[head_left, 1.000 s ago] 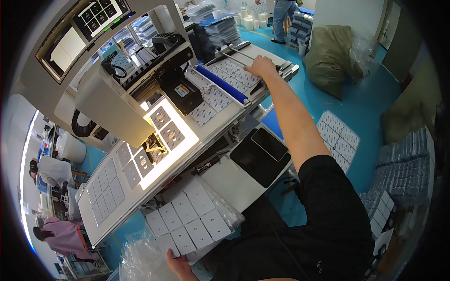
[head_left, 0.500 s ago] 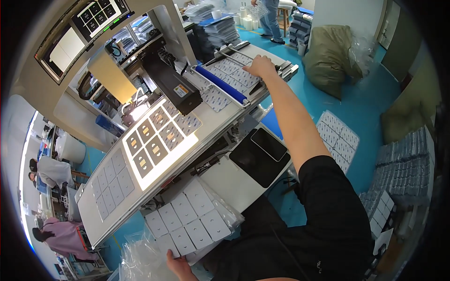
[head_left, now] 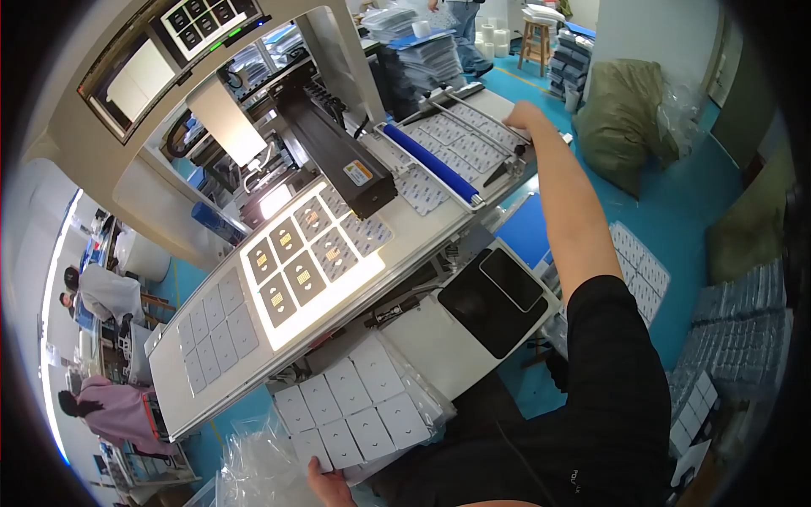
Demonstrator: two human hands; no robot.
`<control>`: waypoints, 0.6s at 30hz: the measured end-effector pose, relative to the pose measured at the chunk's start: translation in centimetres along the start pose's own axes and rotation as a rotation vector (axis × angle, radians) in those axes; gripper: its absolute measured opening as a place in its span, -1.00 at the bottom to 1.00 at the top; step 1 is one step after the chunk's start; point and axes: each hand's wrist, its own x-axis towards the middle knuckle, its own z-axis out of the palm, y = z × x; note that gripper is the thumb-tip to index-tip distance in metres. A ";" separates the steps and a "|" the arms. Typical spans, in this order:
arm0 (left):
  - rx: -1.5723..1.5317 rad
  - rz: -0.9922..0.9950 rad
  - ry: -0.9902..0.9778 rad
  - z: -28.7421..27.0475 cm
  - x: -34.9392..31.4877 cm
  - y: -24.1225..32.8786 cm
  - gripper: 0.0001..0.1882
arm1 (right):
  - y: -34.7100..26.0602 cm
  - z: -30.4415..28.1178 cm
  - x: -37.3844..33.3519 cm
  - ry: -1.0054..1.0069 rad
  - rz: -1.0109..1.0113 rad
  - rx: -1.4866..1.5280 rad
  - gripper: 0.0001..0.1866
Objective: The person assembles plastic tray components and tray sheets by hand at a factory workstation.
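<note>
At the bottom, my left hand (head_left: 329, 485) has its thumb over the near corner of a sheet of white square-cornered panels (head_left: 351, 414) with small dark marks, gripping it. That sheet lies on clear plastic film below the machine's long table (head_left: 173, 401). My right arm stretches to the table's far end, where my right hand (head_left: 525, 117) is beside the metal rods (head_left: 473, 116) and patterned sheets (head_left: 463, 145); its fingers are mostly hidden. A blue roller (head_left: 431, 165) crosses the table nearer to me. Further left, dark panels sit in a brightly lit rectangle (head_left: 363, 275).
A grey panel sheet (head_left: 218, 328) lies at the table's left end. A black machine head (head_left: 346, 160) hangs above. On a side shelf are a black pad (head_left: 473, 319) and a phone (head_left: 511, 283). A large sack (head_left: 621, 122) stands right; other people (head_left: 110, 410) sit at left.
The view has shifted, so most things appear further right and lower. My right hand has moved from over the patterned sheets toward the table's outer edge. My left hand still holds the panel sheet.
</note>
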 end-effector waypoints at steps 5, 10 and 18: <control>-0.157 0.095 0.066 -0.9 -1.4 -0.2 -0.43 | -0.3 5.3 4.4 -0.007 -0.199 -0.115 -0.58; -0.104 0.125 0.151 1.4 -2.2 0.3 -0.50 | 4.5 7.6 8.5 -0.124 -0.236 -0.296 -0.59; -0.152 0.096 0.096 1.4 -0.1 -1.0 -0.56 | 10.6 -1.2 16.7 0.138 -0.182 -0.728 -0.64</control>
